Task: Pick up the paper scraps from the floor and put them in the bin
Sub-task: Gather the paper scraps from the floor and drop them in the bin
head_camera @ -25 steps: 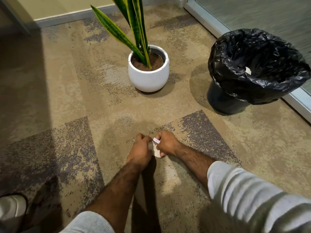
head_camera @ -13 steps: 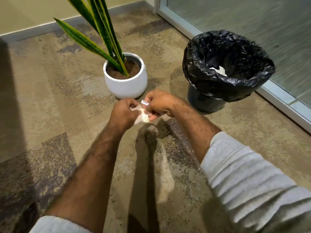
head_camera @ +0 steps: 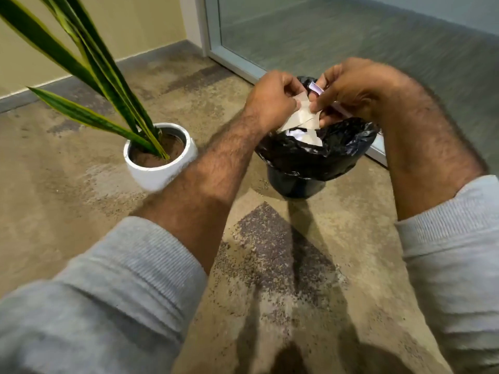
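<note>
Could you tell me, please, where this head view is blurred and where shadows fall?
Head view: motion blur softens the left hand, right hand and white pot; the paper scrap over the bin stays readable; dark arm shadows cross the carpet below.

the hands (head_camera: 272,99) and scrap (head_camera: 299,117) cover the far rim of the bin (head_camera: 310,157), so most of its inside is hidden, and how many scraps sit in there can't be told. the left forearm (head_camera: 205,179) hides the pot's (head_camera: 159,171) right side, itself motion-blurred. plant leaves (head_camera: 81,63) run off the top-left edge.
</note>
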A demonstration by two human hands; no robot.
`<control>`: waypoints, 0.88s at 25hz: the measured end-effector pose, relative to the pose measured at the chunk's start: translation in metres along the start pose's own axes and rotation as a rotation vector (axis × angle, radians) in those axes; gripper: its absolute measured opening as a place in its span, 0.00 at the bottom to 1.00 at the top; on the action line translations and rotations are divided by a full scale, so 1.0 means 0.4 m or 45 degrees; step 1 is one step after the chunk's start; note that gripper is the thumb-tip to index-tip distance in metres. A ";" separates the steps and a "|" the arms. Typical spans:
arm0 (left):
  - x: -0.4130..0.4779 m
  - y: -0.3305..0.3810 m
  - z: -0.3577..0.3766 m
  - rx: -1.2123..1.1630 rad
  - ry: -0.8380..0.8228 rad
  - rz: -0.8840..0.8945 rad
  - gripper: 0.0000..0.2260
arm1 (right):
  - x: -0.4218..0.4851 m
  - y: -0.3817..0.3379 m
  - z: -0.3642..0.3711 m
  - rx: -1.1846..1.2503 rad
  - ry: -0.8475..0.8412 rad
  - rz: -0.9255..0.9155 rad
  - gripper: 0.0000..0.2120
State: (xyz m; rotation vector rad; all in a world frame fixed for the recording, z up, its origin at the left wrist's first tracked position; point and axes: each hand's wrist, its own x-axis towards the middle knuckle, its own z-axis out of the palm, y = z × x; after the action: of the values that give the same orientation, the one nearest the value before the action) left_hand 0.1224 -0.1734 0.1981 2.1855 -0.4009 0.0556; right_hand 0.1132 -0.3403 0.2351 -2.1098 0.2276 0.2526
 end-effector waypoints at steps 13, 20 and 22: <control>0.128 -0.031 0.172 -0.116 -0.136 -0.232 0.07 | 0.147 0.126 0.013 -0.445 0.244 0.095 0.08; 0.145 -0.016 0.172 -0.091 -0.131 -0.146 0.13 | 0.159 0.116 0.029 -0.781 0.268 -0.091 0.12; 0.141 -0.016 0.166 0.004 -0.132 -0.070 0.15 | 0.153 0.119 0.038 -0.842 0.249 -0.172 0.18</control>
State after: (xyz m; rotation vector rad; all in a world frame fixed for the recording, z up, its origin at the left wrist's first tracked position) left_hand 0.1708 -0.2374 0.1632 2.2071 -0.3989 -0.0879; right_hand 0.1583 -0.3559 0.1718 -2.7980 0.1221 0.0361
